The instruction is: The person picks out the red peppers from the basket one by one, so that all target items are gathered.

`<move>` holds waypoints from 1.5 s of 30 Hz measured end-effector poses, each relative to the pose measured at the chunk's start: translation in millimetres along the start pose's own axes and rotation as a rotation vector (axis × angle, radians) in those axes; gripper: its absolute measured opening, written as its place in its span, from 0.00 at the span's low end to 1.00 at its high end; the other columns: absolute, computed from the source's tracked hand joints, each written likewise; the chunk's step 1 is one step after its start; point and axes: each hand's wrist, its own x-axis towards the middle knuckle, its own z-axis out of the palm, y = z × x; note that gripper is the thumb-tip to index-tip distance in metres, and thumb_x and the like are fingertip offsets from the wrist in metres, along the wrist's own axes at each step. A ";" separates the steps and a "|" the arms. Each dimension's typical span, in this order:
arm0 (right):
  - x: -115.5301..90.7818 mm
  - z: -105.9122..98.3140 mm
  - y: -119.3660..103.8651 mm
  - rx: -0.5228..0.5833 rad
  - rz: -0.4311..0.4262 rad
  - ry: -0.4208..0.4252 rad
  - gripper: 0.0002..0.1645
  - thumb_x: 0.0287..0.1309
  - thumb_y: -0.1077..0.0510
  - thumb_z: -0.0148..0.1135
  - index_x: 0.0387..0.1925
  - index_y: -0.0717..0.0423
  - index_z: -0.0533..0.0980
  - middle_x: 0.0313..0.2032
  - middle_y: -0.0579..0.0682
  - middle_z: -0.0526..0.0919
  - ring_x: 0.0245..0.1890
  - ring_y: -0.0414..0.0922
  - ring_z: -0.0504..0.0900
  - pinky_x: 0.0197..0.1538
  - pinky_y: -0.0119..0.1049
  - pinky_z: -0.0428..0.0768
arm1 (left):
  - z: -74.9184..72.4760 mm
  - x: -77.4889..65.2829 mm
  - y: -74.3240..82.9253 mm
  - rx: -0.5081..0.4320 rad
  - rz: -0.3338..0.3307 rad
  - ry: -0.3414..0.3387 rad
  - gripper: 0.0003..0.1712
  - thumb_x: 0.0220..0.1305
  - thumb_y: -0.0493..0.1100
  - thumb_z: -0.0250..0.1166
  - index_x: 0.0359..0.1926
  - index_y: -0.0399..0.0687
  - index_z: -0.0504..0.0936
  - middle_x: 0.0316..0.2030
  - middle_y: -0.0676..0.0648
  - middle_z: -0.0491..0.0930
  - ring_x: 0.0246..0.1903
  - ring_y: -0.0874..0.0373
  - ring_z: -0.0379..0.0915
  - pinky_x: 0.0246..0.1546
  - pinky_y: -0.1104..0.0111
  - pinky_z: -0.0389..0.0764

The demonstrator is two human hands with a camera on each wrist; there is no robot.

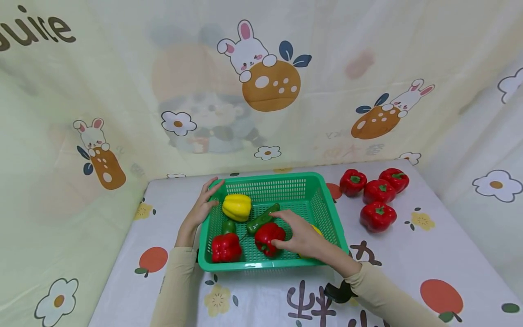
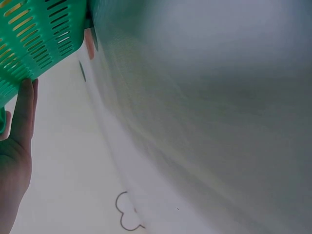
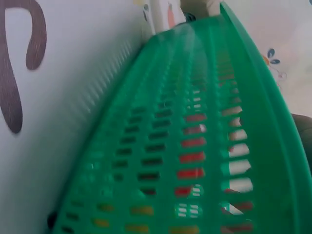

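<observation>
A green plastic basket (image 1: 269, 267) holds toy-like vegetables. My left hand (image 1: 202, 202) grips its back left rim, thumb over the rim and fingers along the outer wall. In the left wrist view, straight fingers (image 2: 22, 114) lie against the slotted wall. My right hand (image 1: 300, 234) reaches over the front right, thumb and fingers spread about a red bell pepper (image 1: 269, 237). The thumb tip overlaps that pepper, while a gap shows below the index finger. Behind it lies a long green vegetable (image 1: 262, 219). The right wrist view mostly shows the basket wall (image 3: 161, 136).
Inside the basket are a yellow bell pepper (image 1: 237, 207), another red bell pepper (image 1: 226, 248) and a small green vegetable (image 1: 229, 226). Another yellow piece (image 1: 316, 230) is partly hidden by my right hand. Several red bell peppers (image 1: 379, 190) sit on the tablecloth (image 1: 392, 254) to the right.
</observation>
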 end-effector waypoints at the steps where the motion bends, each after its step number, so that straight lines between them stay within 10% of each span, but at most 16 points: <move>1: 0.5 3.6 -1.1 0.001 0.001 -0.019 0.38 0.52 0.55 0.73 0.64 0.59 0.70 0.60 0.58 0.74 0.57 0.56 0.74 0.52 0.54 0.80 | -0.6 -1.2 5.1 0.000 -0.004 -0.004 0.37 0.60 0.23 0.50 0.72 0.30 0.57 0.74 0.30 0.40 0.73 0.33 0.32 0.66 0.34 0.39; 18: 12.6 25.3 -7.5 -0.217 0.071 -0.146 0.48 0.39 0.59 0.81 0.64 0.59 0.70 0.59 0.57 0.73 0.52 0.55 0.73 0.45 0.48 0.81 | 0.8 -5.5 17.9 -0.012 -0.014 -0.010 0.36 0.61 0.23 0.49 0.72 0.30 0.58 0.75 0.31 0.41 0.74 0.34 0.32 0.67 0.35 0.40; 45: 14.9 28.2 -4.2 -0.358 0.131 -0.029 0.46 0.35 0.52 0.83 0.59 0.59 0.73 0.53 0.57 0.76 0.48 0.54 0.75 0.39 0.48 0.83 | -2.2 -4.5 16.3 -0.009 -0.020 -0.008 0.36 0.61 0.24 0.49 0.72 0.31 0.58 0.75 0.33 0.41 0.74 0.35 0.32 0.67 0.35 0.40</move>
